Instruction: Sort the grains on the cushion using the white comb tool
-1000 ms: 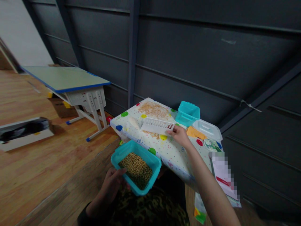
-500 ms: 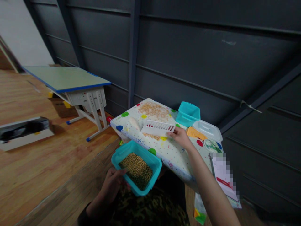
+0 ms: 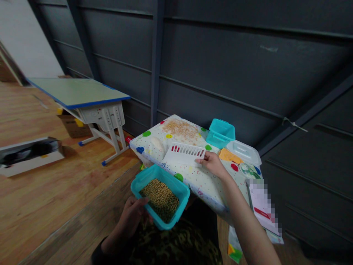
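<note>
My left hand [image 3: 132, 215] grips the near-left wall of a turquoise plastic tub [image 3: 180, 186], thumb over the rim. Yellow soybeans [image 3: 160, 191] and smaller green beans [image 3: 164, 213] lie inside it. The tub is held just below the near edge of the dotted tablecloth [image 3: 209, 187]. With fingers closed on its right end, my right hand [image 3: 211, 163] holds a white slotted plastic piece [image 3: 179, 157], low over the cloth and tilted. Behind this piece, loose beans [image 3: 180, 130] are spread on the table.
A second turquoise tub [image 3: 217, 139] stands at the back right, beside a clear lid [image 3: 244, 152] and an orange cloth [image 3: 230, 156]. A clipboard [image 3: 261, 209] lies at the table's right end. A green-topped desk [image 3: 79, 90] stands left; a dark panelled wall [image 3: 220, 73] rises behind.
My right hand has brought the white slotted piece slightly nearer the table's front edge, and the small row of beans before it is now covered. The left hand and its tub have stayed put.
</note>
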Motion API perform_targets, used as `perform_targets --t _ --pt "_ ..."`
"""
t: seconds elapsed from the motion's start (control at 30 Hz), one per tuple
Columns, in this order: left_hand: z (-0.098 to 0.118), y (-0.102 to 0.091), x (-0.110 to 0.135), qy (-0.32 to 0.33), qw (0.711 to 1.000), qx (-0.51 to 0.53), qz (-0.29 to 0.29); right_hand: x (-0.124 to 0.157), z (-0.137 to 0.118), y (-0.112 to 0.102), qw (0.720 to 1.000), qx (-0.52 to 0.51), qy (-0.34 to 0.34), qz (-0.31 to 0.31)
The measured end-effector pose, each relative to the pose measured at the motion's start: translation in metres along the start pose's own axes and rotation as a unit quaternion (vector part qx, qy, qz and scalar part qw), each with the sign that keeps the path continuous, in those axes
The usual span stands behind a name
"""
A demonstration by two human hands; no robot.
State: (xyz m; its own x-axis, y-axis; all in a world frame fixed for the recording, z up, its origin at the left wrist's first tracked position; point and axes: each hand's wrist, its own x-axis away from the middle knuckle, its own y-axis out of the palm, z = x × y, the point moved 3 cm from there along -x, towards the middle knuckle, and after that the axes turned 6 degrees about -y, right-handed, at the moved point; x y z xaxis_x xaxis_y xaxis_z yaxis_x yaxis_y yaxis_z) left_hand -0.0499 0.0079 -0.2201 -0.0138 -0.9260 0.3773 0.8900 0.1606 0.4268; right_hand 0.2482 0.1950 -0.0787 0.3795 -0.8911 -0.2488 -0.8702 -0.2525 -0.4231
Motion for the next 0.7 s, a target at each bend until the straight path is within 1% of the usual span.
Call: perform_targets --t 0.2,0.3,0.4,0.5,0.57,0.7 --pt "-0.017 -0.008 -0.008 0.013 0.999 0.024 0.023 -0.001 0.019 -0.016 0.998 -0.017 0.023 0.063" --pt "-0.024 -0.011 -0.012 0.006 0.999 0.029 0.031 0.0 0.025 -0.024 0.995 -0.025 0.023 0.098" --pt "-0.025 -0.013 -0.013 0.003 0.999 0.034 0.041 0.001 0.028 -0.032 0.991 -0.022 0.013 0.133" --pt "-0.022 -0.01 -0.012 0.006 0.999 0.021 0.028 0.003 0.031 -0.037 0.985 0.02 0.01 0.169" --pt "-0.02 -0.008 -0.011 0.007 0.999 0.021 0.026 0.005 0.033 -0.036 0.983 0.044 0.011 0.177" --pt "-0.017 -0.005 -0.007 0.008 0.998 0.037 0.04 0.011 0.033 -0.032 0.986 0.058 0.01 0.158"
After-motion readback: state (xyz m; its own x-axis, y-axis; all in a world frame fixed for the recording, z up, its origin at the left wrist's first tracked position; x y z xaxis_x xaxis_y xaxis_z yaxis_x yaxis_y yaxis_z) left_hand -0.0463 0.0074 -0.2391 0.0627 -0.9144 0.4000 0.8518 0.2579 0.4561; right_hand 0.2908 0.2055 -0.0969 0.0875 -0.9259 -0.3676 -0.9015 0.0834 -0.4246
